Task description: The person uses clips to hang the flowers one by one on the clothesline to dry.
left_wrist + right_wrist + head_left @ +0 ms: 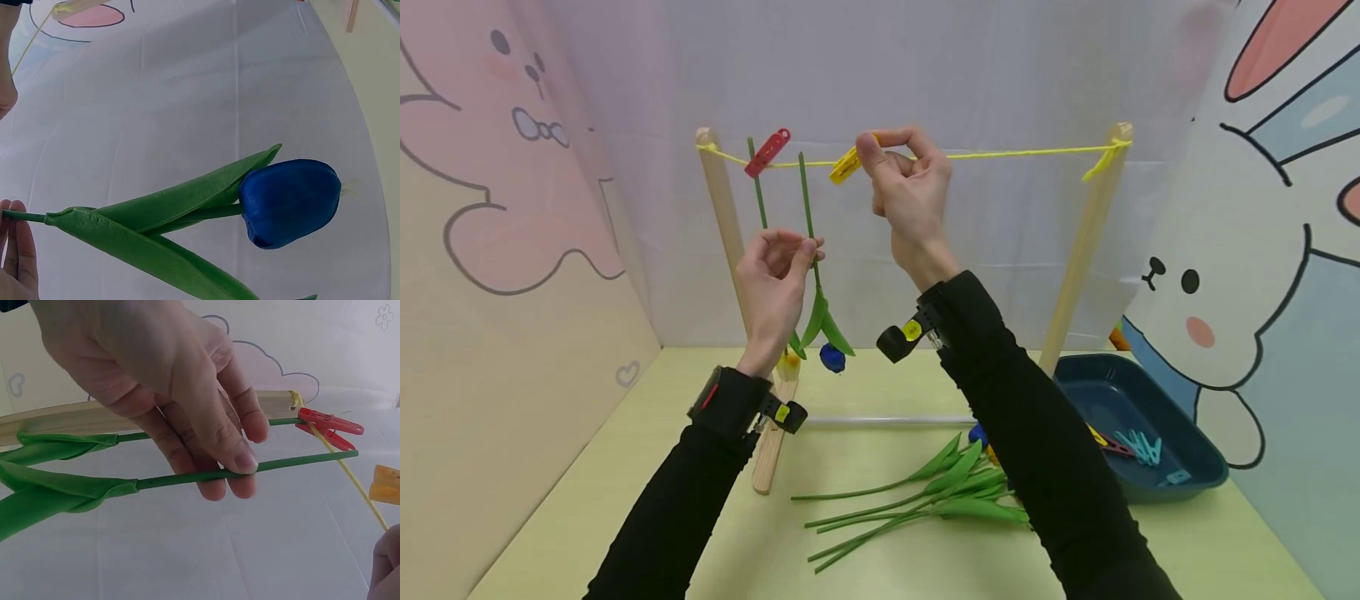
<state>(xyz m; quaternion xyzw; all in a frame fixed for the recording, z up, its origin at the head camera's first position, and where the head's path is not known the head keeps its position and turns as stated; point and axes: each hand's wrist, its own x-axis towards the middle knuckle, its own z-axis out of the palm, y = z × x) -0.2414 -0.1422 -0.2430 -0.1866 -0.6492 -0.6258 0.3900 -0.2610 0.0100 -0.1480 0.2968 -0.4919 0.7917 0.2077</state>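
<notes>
My left hand (772, 283) pinches the green stem of a blue tulip (290, 203), which hangs head down with its bare stem end up by the yellow string (1022, 152). Thumb and fingers of my right hand (916, 187) pinch a yellow clothespin (846, 167) at the string, right of that stem; whether its jaws enclose the string I cannot tell. To the left, a red clothespin (328, 427) sits on the string at the stem of a second tulip, whose yellow head (788, 365) hangs low, partly hidden behind my left hand and the leaves.
Two wooden posts (1086, 250) carry the string, with a pale rod (887, 421) low between them. Several tulips (925, 500) lie on the table, heads partly behind my right sleeve. A dark blue basin (1195, 462) at the right holds several clothespins (1138, 447).
</notes>
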